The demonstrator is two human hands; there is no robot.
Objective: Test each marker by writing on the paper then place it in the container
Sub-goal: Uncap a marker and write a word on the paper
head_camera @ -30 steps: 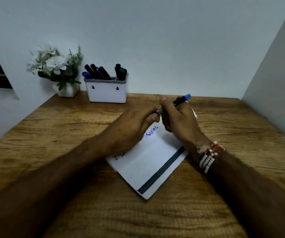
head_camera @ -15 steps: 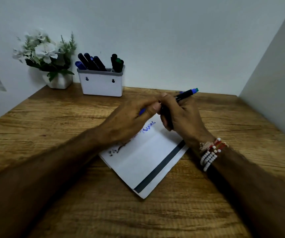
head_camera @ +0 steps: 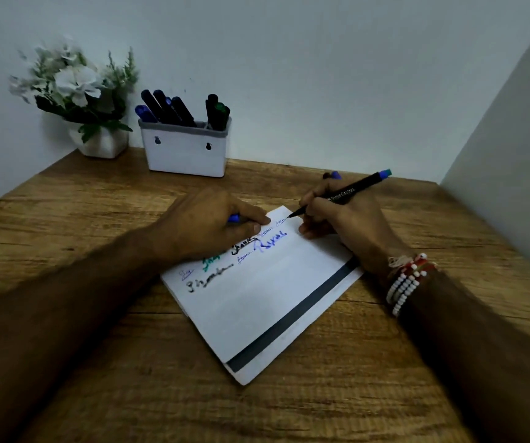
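A white paper pad [head_camera: 257, 302] with a dark stripe lies tilted on the wooden table [head_camera: 97, 362], bearing blue, green and black scribbles. My right hand [head_camera: 343, 225] grips a black marker [head_camera: 343, 195] with a blue end, its tip touching the pad's far corner. My left hand [head_camera: 206, 222] rests on the pad's far left part and holds a blue cap [head_camera: 233, 218]. A white container [head_camera: 187, 151] with several markers stands at the back by the wall.
A white pot of white flowers [head_camera: 81, 100] stands left of the container. Another blue-tipped marker [head_camera: 334, 175] peeks out behind my right hand. Walls close in the table at the back and on the right.
The hands have come apart and the cap is off in my left hand. My right hand has turned the marker's tip down onto the paper.
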